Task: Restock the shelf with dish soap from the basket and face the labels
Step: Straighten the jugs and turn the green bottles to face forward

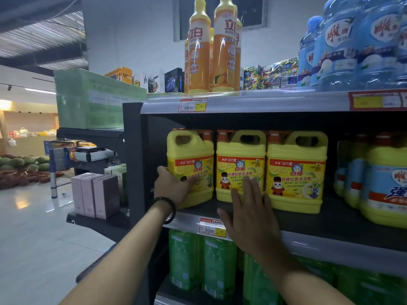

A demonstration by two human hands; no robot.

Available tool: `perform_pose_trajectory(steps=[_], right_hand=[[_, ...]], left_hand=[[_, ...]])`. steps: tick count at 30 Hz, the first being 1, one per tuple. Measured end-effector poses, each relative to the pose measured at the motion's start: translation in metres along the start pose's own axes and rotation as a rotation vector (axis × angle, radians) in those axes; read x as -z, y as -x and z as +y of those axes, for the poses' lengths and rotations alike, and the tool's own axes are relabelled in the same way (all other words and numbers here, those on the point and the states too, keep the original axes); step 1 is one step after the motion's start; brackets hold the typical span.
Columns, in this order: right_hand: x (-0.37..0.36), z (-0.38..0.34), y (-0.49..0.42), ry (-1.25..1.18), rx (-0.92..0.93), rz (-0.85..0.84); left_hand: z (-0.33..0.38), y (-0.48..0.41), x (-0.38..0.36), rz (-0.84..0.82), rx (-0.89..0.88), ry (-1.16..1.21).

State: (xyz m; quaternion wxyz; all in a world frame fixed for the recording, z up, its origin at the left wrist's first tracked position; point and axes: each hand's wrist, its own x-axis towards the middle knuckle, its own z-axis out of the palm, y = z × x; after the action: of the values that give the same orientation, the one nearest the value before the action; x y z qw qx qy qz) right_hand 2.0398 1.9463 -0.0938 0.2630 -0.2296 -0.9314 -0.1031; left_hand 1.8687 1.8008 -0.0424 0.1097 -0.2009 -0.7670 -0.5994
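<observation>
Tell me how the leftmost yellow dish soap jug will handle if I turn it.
Probably heavy: the leftmost yellow jug is big shelf stock, presumably full. Its broad flat base on the shelf should make it slide or pivot rather than tip. The glossy label under the left hand may be slippery; the moulded top handle likely gives a surer hold.

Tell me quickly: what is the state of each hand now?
Left hand: grips the leftmost yellow dish soap jug.
Right hand: open, fingers flat on the middle jug.
</observation>
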Motion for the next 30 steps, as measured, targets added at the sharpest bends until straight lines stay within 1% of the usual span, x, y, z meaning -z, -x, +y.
perform_pose_trajectory(steps=[2, 5, 6, 8, 12, 15, 18, 22, 23, 25, 26, 27, 30], right_hand=[[0.000, 0.000, 0.000, 0.002, -0.001, -0.011], [0.002, -0.001, 0.002, -0.010, -0.006, 0.005], [0.001, -0.001, 0.002, -0.006, -0.007, 0.007], [0.001, -0.001, 0.002, 0.002, -0.004, 0.002], [0.001, -0.001, 0.001, 0.012, -0.003, 0.003], [-0.001, 0.000, 0.001, 0.012, 0.010, -0.004], [-0.001, 0.000, 0.000, -0.013, 0.002, 0.005], [-0.001, 0.001, 0.001, -0.020, 0.007, 0.023], [0.000, 0.000, 0.001, -0.021, 0.006, 0.030], [-0.001, 0.000, 0.001, -0.018, 0.009, 0.030], [-0.001, 0.000, 0.002, -0.016, 0.010, 0.030], [-0.001, 0.000, 0.002, -0.017, 0.009, 0.036], [-0.003, 0.000, 0.001, -0.015, 0.003, 0.048]], left_hand=[[0.008, 0.018, -0.007, 0.113, -0.046, -0.121], [0.012, 0.039, -0.027, 0.311, -0.120, -0.481], [0.013, 0.045, -0.033, 0.340, -0.157, -0.543], [0.013, 0.053, -0.042, 0.340, -0.239, -0.534], [0.015, 0.059, -0.058, 0.258, -0.372, -0.396], [0.020, 0.060, -0.066, 0.164, -0.447, -0.234], [0.025, 0.047, -0.058, 0.086, -0.371, -0.108], [0.027, 0.019, -0.036, -0.047, -0.254, -0.186], [0.026, 0.012, -0.030, -0.105, -0.210, -0.126], [0.025, -0.001, -0.022, -0.270, -0.112, 0.057], [0.024, -0.004, -0.021, -0.340, -0.084, 0.104], [0.024, -0.005, -0.021, -0.367, -0.077, 0.117], [0.024, -0.002, -0.031, -0.295, -0.092, 0.118]])
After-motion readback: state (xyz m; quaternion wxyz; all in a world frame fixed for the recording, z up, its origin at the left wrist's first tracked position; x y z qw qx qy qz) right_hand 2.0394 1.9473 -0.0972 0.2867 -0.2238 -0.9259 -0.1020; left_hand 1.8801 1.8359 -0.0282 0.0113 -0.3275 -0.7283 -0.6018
